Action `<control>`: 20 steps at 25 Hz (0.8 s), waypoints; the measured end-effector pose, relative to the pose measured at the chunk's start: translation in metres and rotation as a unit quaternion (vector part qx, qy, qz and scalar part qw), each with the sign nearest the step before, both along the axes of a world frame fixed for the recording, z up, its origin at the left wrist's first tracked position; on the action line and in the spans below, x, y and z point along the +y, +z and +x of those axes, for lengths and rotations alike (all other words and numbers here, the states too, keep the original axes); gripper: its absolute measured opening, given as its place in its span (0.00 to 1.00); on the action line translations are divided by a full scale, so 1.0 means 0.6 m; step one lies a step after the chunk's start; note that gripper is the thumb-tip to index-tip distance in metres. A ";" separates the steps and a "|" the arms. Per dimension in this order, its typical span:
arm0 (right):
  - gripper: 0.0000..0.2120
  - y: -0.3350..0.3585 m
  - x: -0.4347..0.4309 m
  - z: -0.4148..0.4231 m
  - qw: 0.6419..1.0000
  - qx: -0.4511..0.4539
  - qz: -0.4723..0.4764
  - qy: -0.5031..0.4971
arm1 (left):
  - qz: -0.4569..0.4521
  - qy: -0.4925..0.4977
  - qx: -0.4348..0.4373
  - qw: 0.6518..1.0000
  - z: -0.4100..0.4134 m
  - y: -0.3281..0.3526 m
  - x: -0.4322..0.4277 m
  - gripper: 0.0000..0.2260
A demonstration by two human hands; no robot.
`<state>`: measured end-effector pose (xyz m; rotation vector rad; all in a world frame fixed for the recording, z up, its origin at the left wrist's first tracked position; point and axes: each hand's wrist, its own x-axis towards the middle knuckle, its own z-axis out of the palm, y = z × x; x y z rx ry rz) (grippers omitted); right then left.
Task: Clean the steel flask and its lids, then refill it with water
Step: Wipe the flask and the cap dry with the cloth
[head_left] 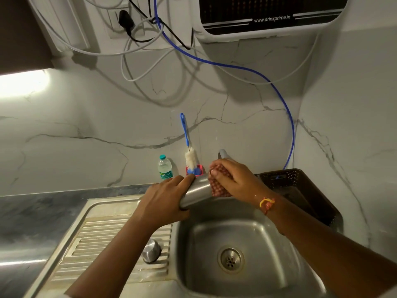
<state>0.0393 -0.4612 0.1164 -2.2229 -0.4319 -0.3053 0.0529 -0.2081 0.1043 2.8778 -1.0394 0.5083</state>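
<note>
The steel flask [196, 192] lies tilted above the back edge of the sink basin [232, 250]. My left hand [163, 198] grips its lower body. A red scrub pad [219, 183] wraps the flask's upper end, and my right hand [234, 178] grips that pad against the steel. A steel lid [151, 250] stands on the ribbed drainboard [103, 244] left of the basin. The flask's mouth is hidden under the pad.
A blue-handled bottle brush [189, 151] leans on the marble wall in a red holder. A small plastic water bottle [165, 167] stands beside it. The tap [223, 153] rises behind my right hand. A dark perforated basket [300, 190] sits right of the sink. A water purifier [268, 16] hangs above.
</note>
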 end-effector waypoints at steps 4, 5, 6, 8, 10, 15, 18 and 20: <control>0.18 0.028 0.010 0.015 0.963 0.264 -0.006 -0.043 | 0.067 -0.061 -0.199 0.976 0.000 0.002 -0.014 0.41; 0.16 0.027 0.012 0.015 0.936 0.334 0.100 -0.045 | 0.062 -0.058 -0.220 0.972 0.002 0.004 -0.017 0.40; 0.15 0.024 0.014 0.015 0.899 0.385 0.201 -0.054 | 0.057 -0.048 -0.229 0.971 0.005 0.005 -0.020 0.39; 0.21 0.015 0.016 0.022 0.869 0.390 0.295 -0.080 | 0.050 -0.016 -0.211 0.976 0.010 0.000 -0.024 0.38; 0.31 0.005 0.021 0.030 0.919 0.303 0.233 -0.100 | 0.038 0.025 -0.145 0.988 0.010 -0.010 -0.029 0.39; 0.20 -0.018 0.022 0.011 0.991 -0.012 0.067 -0.113 | -0.061 0.063 0.153 0.984 0.019 -0.011 -0.035 0.38; 0.19 -0.032 0.005 0.011 0.982 -0.187 0.035 0.007 | -0.165 0.006 0.422 0.891 0.020 -0.006 -0.028 0.33; 0.23 -0.046 -0.008 0.023 0.969 -0.241 -0.019 0.050 | -0.183 -0.007 0.512 0.839 0.015 -0.001 -0.023 0.32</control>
